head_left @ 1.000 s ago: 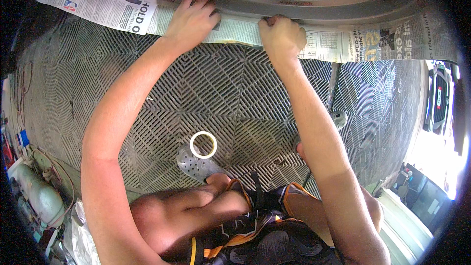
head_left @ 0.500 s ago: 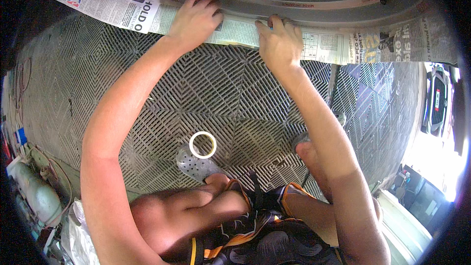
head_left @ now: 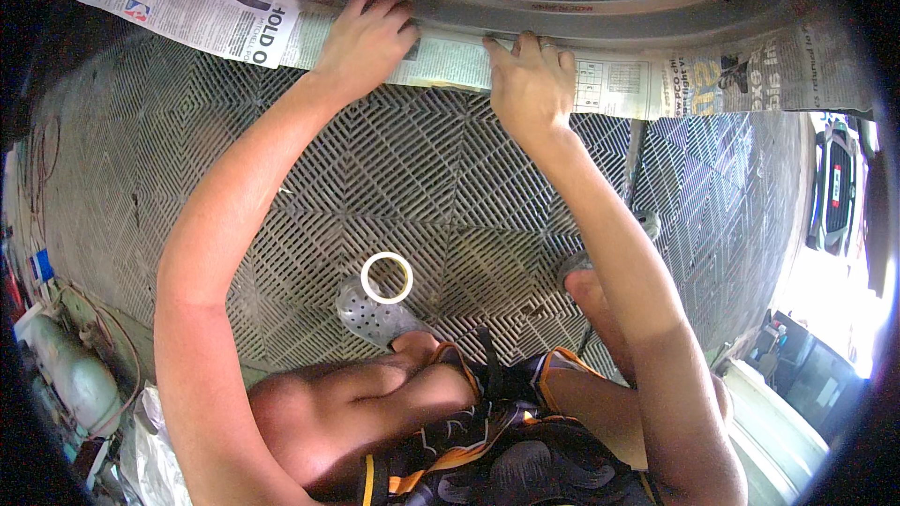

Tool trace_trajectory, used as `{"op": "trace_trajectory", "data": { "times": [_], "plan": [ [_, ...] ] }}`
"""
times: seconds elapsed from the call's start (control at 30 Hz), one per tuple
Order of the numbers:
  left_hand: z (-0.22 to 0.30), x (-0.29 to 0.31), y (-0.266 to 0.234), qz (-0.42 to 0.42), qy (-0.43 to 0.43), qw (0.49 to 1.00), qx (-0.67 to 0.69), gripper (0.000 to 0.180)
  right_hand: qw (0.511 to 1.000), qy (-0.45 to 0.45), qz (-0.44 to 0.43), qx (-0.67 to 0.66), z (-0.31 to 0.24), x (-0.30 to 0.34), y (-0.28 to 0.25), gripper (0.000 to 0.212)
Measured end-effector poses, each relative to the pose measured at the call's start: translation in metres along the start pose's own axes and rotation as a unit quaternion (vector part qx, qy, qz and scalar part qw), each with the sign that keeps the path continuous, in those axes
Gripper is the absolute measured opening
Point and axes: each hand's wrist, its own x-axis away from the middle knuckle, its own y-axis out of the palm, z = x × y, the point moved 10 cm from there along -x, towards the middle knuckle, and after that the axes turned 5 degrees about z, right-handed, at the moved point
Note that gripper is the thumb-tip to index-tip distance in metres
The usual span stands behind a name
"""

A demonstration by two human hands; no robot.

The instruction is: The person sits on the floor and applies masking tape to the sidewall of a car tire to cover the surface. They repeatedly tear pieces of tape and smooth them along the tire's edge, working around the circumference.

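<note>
A long newspaper strip (head_left: pixel 448 64) runs along the lower edge of a grey curved rim-like part (head_left: pixel 487 2), bending with it across the top of the view. My left hand (head_left: pixel 364 49) lies on the strip left of centre, fingers apart and slightly bent, their tips against the part's edge. To its right my right hand (head_left: pixel 534 84) also presses on the paper, fingers spread and tips at the upper edge of the strip. A patch of paper shows between the two hands. What lies under the fingertips is hidden.
A pale tape roll (head_left: pixel 387 253) rests by the toe of my grey clog (head_left: pixel 375 311) on the slatted floor tiles (head_left: pixel 403 169). At the lower left are a grey tank (head_left: pixel 80 370) and a hose. A car front (head_left: pixel 834 187) shows at the right.
My right hand has shifted very slightly left along the strip, with its fingers flexing a little. The left hand has nearly kept its place; the view has tilted slightly.
</note>
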Motion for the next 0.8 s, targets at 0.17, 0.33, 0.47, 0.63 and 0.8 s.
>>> {"op": "trace_trajectory", "data": {
  "times": [0.17,0.33,0.47,0.63,0.8],
  "plan": [
    [0.001,-0.001,-0.002,0.001,0.0,1.0,-0.017,0.02,1.0,0.014,0.02,0.002,0.005,0.0,0.0,0.029],
    [0.0,-0.001,-0.004,-0.005,-0.001,1.0,-0.011,0.019,0.999,0.029,-0.01,0.025,0.013,0.0,0.001,0.03],
    [0.0,0.0,-0.003,-0.002,0.005,1.0,-0.011,0.02,0.997,0.045,-0.017,0.054,0.018,0.001,-0.005,0.03],
    [0.001,0.0,0.002,-0.024,0.009,1.0,-0.004,0.027,0.998,0.047,-0.018,0.026,0.014,0.003,-0.001,0.03],
    [0.0,0.0,-0.002,0.007,-0.001,1.0,-0.006,0.019,0.989,-0.049,-0.026,-0.139,-0.037,0.001,0.004,0.039]
  ]
}}
